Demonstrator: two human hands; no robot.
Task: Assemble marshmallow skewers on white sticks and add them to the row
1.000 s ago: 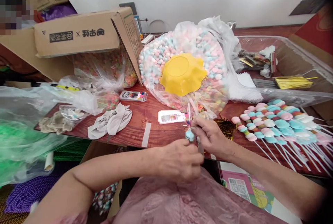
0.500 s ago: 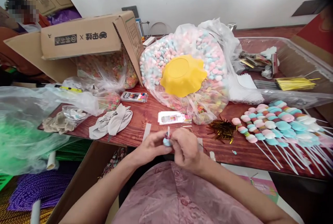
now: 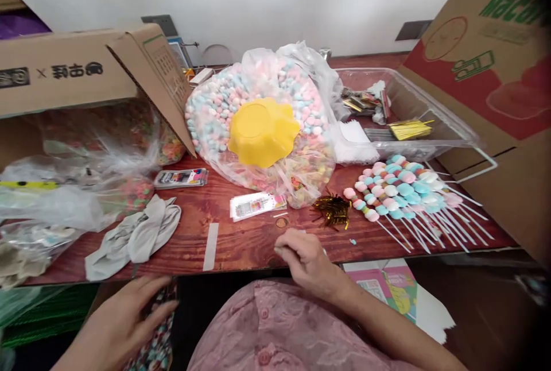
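Note:
My right hand [image 3: 303,256] rests at the front edge of the red wooden table [image 3: 241,244], its fingers curled and pressed together; what they hold is hidden. My left hand [image 3: 124,316] is lower, below the table edge at the left. Its fingers are spread and it reaches toward a bag of coloured sweets [image 3: 160,343]. Just beyond the right hand lie a small card packet [image 3: 256,204] and a clump of gold twist ties [image 3: 331,210]. Several finished candy skewers [image 3: 400,190] lie in a row to the right.
A big plastic bag of pastel sweets [image 3: 215,107] has a yellow bowl [image 3: 262,132] lying on it. Grey gloves [image 3: 138,236] and crumpled plastic bags [image 3: 51,204] lie at the left. A clear tray [image 3: 447,124] stands at the back right. Cardboard boxes [image 3: 77,69] flank the table.
My hands have parted: the left dropped below the table edge and opened, and the right stayed at the edge. The blue candy on its stick is no longer visible. The view swung to the right.

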